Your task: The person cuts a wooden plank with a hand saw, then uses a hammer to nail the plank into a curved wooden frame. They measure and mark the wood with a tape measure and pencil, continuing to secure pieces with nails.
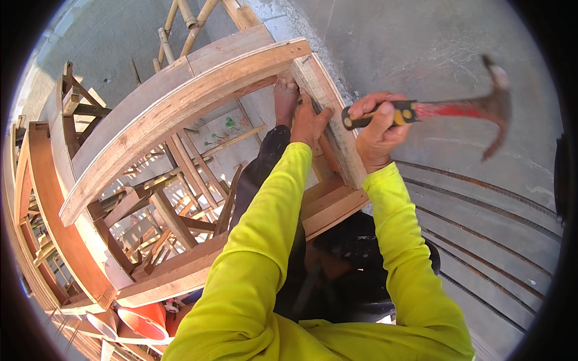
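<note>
My right hand (pixel 379 126) is wrapped round the black and yellow grip of a claw hammer (pixel 448 109), raised to the right of the timber frame. The hammer's head is slightly smeared by motion. My left hand (pixel 310 125) grips the inner edge of a short timber (pixel 328 111), its thumb lying on the wood and a finger pointing along it. What lies under its palm is hidden. That timber joins a curved wooden form (pixel 186 105) at its far end, where a small nail-like bit of metal (pixel 305 59) shows.
My bare foot (pixel 285 99) rests inside the frame's far corner. A grey concrete wall (pixel 415 54) stands at right, with several rusty steel bars (pixel 487 210) along it. More curved timber forms (pixel 63 216), bamboo poles (pixel 192 27) and an orange cone-shaped container (pixel 144 320) lie to the left.
</note>
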Demonstrator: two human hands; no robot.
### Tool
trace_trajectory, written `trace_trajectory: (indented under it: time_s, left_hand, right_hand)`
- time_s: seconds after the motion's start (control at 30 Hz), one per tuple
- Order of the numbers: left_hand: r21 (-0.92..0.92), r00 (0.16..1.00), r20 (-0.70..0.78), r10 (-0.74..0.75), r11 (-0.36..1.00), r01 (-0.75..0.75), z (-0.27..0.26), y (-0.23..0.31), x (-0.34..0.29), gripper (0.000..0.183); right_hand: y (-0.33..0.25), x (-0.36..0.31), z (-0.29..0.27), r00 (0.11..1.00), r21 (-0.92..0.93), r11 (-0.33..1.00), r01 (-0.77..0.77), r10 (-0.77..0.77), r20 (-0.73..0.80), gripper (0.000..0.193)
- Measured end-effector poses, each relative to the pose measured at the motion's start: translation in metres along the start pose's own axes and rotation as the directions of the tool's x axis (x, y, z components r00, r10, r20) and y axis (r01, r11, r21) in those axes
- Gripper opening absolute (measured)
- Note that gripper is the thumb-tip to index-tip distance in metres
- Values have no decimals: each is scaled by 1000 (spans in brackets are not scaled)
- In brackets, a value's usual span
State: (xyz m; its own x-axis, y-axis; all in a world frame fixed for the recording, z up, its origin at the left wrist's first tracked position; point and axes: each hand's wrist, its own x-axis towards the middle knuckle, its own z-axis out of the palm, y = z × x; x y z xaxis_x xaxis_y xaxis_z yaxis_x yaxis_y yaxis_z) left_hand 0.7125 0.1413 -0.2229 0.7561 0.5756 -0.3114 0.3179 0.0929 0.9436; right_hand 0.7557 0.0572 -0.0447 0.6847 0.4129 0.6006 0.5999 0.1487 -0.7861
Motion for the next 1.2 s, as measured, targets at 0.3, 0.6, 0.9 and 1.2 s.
trace_trajectory:
  time_s: [0.3,0.6,0.9,1.2]
  left_hand:
    - [42,1000,-7,14,999,-14,-21,20,-12,102]
    - [39,1000,25,-14,999,13,-19,25,-9,101]
    - [130,997,73,-12,992,2,-6,34,-6,103]
    - [142,998,63,-27,990,18,-15,39,-9,100]
  right_hand:
    - [-67,52,6,994,143,985,-94,101,-43,25]
    - [-12,18,-20,745,-455,746,-486,626,232,28]
    - [22,-7,-38,773,-616,717,-325,577,264,30]
    - [13,5,-12,982,-200,978,58,-20,186,25]
